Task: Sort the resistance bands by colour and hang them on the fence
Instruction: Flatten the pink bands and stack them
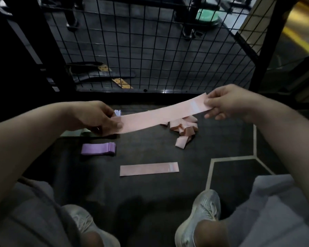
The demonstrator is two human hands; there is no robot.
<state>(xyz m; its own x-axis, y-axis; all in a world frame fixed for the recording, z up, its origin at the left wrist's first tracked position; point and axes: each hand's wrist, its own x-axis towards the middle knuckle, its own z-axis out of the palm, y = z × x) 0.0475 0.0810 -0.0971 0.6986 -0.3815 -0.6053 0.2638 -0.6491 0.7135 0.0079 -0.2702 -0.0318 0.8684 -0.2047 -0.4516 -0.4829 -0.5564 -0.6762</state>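
Sneakers [202, 211] nearest; left hand [96, 116], right hand [227, 102] pinch pink band [161, 115]; purple stack [98, 148], fence [150, 50] beyond.

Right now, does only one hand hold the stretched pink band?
No, left hand and right hand each pinch an end of the pink band.

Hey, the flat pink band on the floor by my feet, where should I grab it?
Probably pinch its right short end from above: the flat pink band lies flat on the floor, so only an edge lifts, and that end has bare floor around it.
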